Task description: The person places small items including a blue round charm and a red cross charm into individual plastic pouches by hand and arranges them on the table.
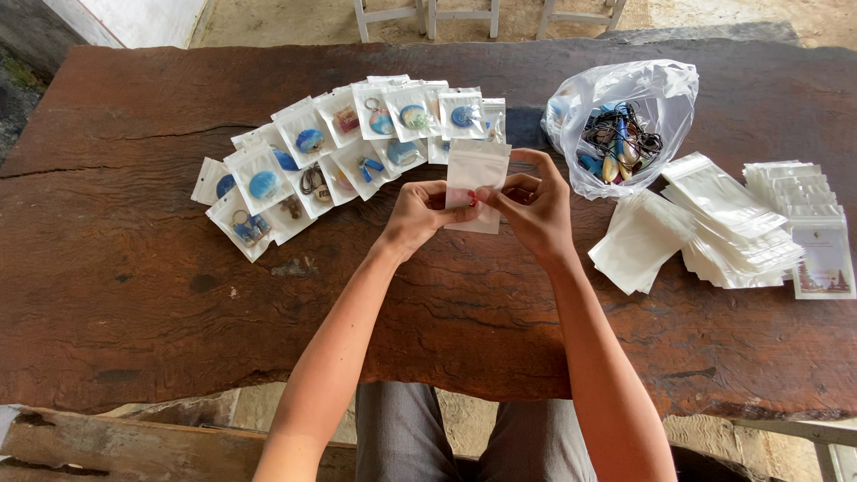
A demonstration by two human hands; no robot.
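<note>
The dark, cracked wooden bench (134,295) carries everything. At its right lies a loose heap of empty white zip pouches (714,223), beside a stack of small printed cards (817,232). Behind them slumps an open clear plastic bag (656,89) holding a tangle of dark-corded pendants and keyrings. To the left fans a spread of filled pouches (312,161), each showing a blue or brown trinket through its clear face. At the centre, held just above the bench, is one small white flat plastic pouch (475,178). The left hand (420,219) and right hand (536,205) both pinch its lower edge. It looks featherlight, limp and slick, so it is best gripped at the edges with fingertips.
</note>
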